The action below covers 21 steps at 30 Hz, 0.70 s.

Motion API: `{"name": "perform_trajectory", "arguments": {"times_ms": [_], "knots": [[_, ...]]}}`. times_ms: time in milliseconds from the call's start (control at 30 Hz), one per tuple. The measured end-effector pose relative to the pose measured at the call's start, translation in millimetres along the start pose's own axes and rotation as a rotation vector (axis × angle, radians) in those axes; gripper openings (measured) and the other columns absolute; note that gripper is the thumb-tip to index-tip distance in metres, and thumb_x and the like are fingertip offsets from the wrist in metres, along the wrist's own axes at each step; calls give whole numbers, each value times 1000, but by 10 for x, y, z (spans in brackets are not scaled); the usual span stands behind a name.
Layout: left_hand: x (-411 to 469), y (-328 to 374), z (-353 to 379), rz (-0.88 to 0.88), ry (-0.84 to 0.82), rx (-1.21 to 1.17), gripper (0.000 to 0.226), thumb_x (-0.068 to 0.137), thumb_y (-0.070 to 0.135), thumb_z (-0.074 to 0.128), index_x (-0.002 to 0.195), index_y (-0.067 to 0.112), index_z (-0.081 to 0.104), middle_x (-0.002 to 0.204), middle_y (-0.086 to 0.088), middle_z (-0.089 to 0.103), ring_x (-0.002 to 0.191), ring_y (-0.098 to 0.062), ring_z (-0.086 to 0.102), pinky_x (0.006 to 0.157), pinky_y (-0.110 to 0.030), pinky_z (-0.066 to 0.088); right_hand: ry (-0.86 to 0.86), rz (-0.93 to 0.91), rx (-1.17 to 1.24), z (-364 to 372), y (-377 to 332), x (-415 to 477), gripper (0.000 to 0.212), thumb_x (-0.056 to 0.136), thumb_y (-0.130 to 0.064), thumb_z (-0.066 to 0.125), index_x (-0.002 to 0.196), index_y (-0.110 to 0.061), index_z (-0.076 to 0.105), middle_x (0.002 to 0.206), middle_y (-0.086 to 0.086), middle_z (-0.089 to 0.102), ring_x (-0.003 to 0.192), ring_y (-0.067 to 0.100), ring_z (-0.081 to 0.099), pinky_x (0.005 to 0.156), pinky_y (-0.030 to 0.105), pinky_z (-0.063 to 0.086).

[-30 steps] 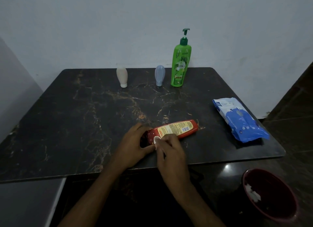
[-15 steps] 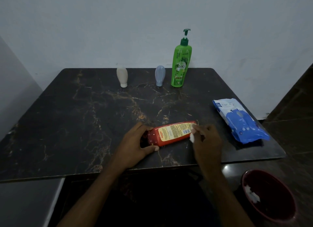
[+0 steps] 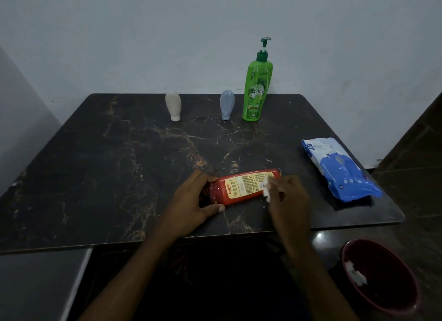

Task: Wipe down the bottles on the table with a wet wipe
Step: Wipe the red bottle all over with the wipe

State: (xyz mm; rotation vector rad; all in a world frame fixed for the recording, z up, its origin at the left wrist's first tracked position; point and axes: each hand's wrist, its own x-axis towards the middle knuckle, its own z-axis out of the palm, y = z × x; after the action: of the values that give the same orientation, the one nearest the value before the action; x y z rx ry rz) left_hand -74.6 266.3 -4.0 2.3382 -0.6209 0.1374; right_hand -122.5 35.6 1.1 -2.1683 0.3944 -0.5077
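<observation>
Left grip point(image 3: 191, 201), a bare hand seen from the head view, is curled round the left end of the red bottle point(image 3: 246, 185), fingers over its far side and thumb along its near side. This bottle lies on its side on the desk point(image 3: 95, 177), close to the near edge and a little right of the middle, with its yellow label facing up and its right end angled slightly toward the far edge.

Right grip point(image 3: 287, 198) is closed narrowly on a crumpled white wet wipe point(image 3: 266, 191), pinching it in the fingertips and pressing it against the right end of the bottle's label.

Three more bottles stand along the far edge of the desk. A tall green pump bottle point(image 3: 257, 91) stands upright, right of the middle. Just beside it on the left is a small blue-grey bottle point(image 3: 227, 105), resting on its cap. A small cream bottle point(image 3: 173, 105) stands the same way further left, well apart from the other two.

A blue and white wipes pack point(image 3: 339, 170) lies flat near the right edge of the desk, apart from the right grip.

Off the desk, below its near right corner, a dark red bin point(image 3: 387, 296) sits on the floor with white wads point(image 3: 355, 274) inside.
</observation>
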Motion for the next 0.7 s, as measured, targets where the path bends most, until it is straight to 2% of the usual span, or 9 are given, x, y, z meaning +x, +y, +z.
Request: {"name": "perform_trajectory", "arguments": {"times_ms": [100, 200, 300, 367, 433, 533, 600, 700], "knots": [[-4, 4, -5, 4, -6, -1, 61, 76, 41, 87, 127, 29, 55, 120, 21, 49, 106, 6, 51, 83, -10, 42, 57, 66, -15, -86, 77, 105, 8, 93, -18, 63, 100, -14, 65, 105, 3, 63, 74, -8, 50, 58, 7, 36], [-10, 22, -11, -3, -5, 3, 60, 78, 41, 86, 128, 30, 54, 120, 23, 48, 107, 8, 51, 82, -9, 41, 11, 11, 39, 47, -67, -48, 15, 94, -16, 62, 108, -17, 67, 109, -4, 60, 81, -6, 55, 63, 7, 45], [-26, 33, -11, 17, 19, -14, 59, 77, 37, 87, 126, 27, 55, 119, 20, 50, 107, 6, 52, 83, -12, 45, -103, -227, 57, 284, -261, -335, 24, 94, -12, 61, 116, -20, 67, 111, -12, 53, 90, -4, 56, 79, 11, 50], [-26, 30, -6, 45, 26, -21, 56, 78, 32, 87, 125, 24, 57, 117, 17, 52, 105, 4, 53, 83, -16, 48, -168, -372, 50, 394, -341, -474, 23, 95, -12, 60, 116, -17, 68, 108, -12, 51, 90, 1, 55, 79, 13, 50], [-20, 25, -6, 56, 24, -19, 55, 79, 31, 86, 125, 23, 57, 117, 17, 52, 106, 5, 53, 83, -16, 49, -175, -438, 37, 417, -362, -503, 21, 95, -13, 61, 115, -15, 70, 105, -10, 51, 89, 4, 54, 77, 14, 50], [-26, 17, -15, 37, 18, -18, 59, 77, 36, 87, 126, 27, 55, 118, 20, 50, 109, 10, 50, 83, -9, 44, -133, -363, 28, 331, -271, -357, 24, 94, -10, 61, 116, -16, 69, 108, -10, 53, 89, 0, 53, 75, 7, 46], [-34, 20, -21, 23, 7, -14, 61, 77, 37, 87, 127, 29, 54, 119, 21, 49, 109, 11, 49, 81, -8, 41, -59, -193, -7, 195, -116, -150, 20, 95, -13, 60, 113, -17, 68, 112, -6, 58, 86, -1, 56, 70, 8, 46], [-36, 29, -26, 16, -3, -17, 60, 77, 38, 87, 127, 30, 53, 120, 21, 49, 108, 10, 49, 82, -8, 41, 82, -7, -2, -37, 101, 127, 9, 94, -16, 62, 100, -11, 66, 102, 5, 63, 77, -2, 56, 61, 10, 40]]}}
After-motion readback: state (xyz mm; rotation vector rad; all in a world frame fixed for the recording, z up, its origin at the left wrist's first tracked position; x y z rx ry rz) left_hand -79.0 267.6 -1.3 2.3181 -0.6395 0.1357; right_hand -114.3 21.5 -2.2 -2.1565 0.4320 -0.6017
